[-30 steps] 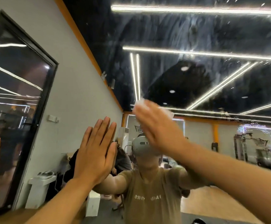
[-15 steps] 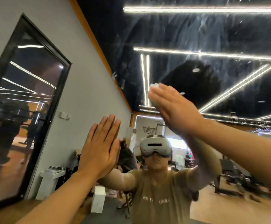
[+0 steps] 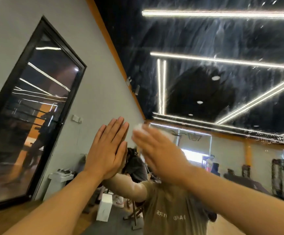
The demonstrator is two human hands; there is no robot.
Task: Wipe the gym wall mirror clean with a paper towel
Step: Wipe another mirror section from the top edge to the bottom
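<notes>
Right hand [image 3: 159, 155] — flat fingers pressing crumpled white paper towel [image 3: 138, 128] on streaked gym wall mirror [image 3: 205, 39], now lower and leftward; upper streaks remain. Left hand [image 3: 107, 148] — flat, fingers straight, bracing glass.

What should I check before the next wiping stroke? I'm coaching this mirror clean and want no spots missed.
1. Paper towel under the right hand: ok; white wad shows past the fingertips.
2. Right hand flat against the mirror: cannot tell; it is motion-blurred.
3. Left hand braced flat on the glass, fingers straight: ok; palm meets its reflection.
4. Upper glass clean: not ok; white streaks and specks remain over the dark ceiling reflection.
5. Band near the hands clean: ok; the reflection there looks clear.
6. Hands clear of each other: ok, but close; a narrow gap separates them.
</notes>
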